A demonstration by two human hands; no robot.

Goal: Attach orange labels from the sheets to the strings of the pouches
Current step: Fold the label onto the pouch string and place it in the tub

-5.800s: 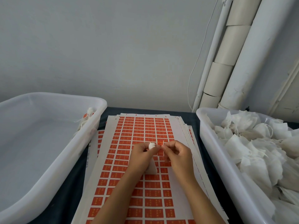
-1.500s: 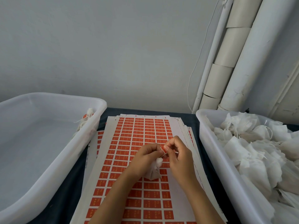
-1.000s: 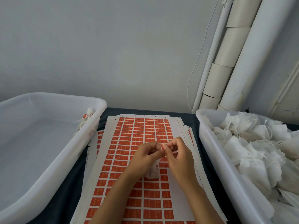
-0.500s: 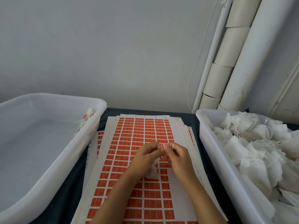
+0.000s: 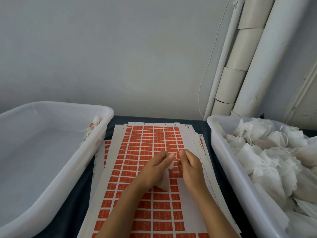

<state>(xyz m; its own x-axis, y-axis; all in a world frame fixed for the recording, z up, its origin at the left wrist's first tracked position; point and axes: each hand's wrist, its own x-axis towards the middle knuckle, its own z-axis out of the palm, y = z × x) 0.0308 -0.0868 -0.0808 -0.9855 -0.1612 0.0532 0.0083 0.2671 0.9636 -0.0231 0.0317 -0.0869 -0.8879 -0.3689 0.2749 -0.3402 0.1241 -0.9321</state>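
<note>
Centre frame, over label sheets [image 5: 147, 148] on our dark tabletop [image 5: 75, 194], our left hand [image 5: 155, 170] grips a white pouch [image 5: 164, 179]; our right hand [image 5: 192, 167] pinches an orange label [image 5: 178, 154].

Two bare forearms, no sleeves, watch or rings showing. Left hand [image 5: 157, 166] and right hand [image 5: 191, 166] ungloved, with short, unpainted nails on the visible fingers.
</note>
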